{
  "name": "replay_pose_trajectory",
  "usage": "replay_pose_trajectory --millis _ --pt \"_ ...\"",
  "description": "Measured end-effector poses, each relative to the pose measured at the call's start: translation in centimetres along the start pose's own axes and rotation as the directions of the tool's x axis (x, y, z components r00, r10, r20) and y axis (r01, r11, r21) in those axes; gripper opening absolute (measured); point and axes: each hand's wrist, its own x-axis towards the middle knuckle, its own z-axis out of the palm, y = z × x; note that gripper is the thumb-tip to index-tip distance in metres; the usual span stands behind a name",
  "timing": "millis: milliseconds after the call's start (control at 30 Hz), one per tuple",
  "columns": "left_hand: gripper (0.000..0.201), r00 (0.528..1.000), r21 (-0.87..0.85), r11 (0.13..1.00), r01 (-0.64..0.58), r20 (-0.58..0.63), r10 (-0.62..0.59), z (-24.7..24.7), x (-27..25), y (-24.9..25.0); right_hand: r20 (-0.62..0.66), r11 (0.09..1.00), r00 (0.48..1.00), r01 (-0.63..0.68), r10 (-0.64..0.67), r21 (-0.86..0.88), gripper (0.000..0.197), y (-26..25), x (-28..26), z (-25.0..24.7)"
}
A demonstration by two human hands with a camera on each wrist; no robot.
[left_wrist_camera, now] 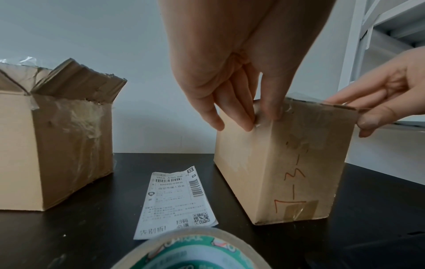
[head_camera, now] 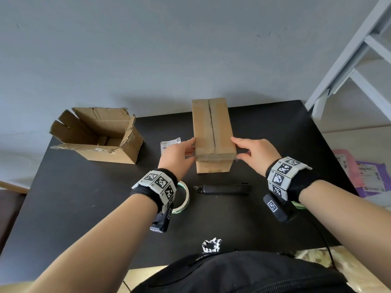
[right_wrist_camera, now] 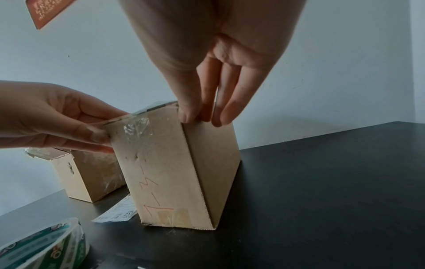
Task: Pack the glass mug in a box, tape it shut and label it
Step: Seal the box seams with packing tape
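Tall brown cardboard box (head_camera: 212, 132) stands upright on the black table (head_camera: 275, 218), top flaps closed with a seam running down the middle. Left hand (head_camera: 177, 157) presses straight, close-set fingers against the box's left upper edge; right hand (head_camera: 256, 154) does likewise at the right upper edge, fingers extended and together. The left wrist view shows what the head view does not: a strip of clear tape (left_wrist_camera: 322, 104) spanning the near top edge, smoothed under the left fingertips (left_wrist_camera: 250, 125), plus orange pen marks on the near face. The right wrist view shows crinkled tape at the corner under the left thumb. Glass mug is not visible; whether it lies inside cannot be told. Beside the box lies a white printed shipping label (left_wrist_camera: 177, 202); a roll of green-printed tape (head_camera: 183, 197) and a black utility knife (head_camera: 224, 188) lie nearer the person. An open, torn cardboard carton (head_camera: 97, 136) sits well left
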Motion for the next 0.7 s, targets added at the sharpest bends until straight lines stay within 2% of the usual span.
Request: replay_pose_trajectory --millis 333,533,700 --pt "0.050 1.000 0.018 0.999 0.028 0.003 -0.028 0.6 -0.2 -0.6 -0.028 1.000 1.000 0.005 -0.006 -0.017 0.056 -0.1 -0.2 0.8" --pt "0.051 0.998 0.043 0.998 0.048 -0.043 -0.046 1.3 -0.5 -0.6 -0.069 0.998 0.997 0.015 -0.019 -0.058 0.056 -0.1 -0.4 1.7" --pt "0.052 0.997 0.049 0.997 0.057 -0.056 -0.054 1.6 -0.5 -0.7 -0.055 0.997 0.998 0.007 -0.012 -0.076 0.056 -0.2 -0.4 2.0"
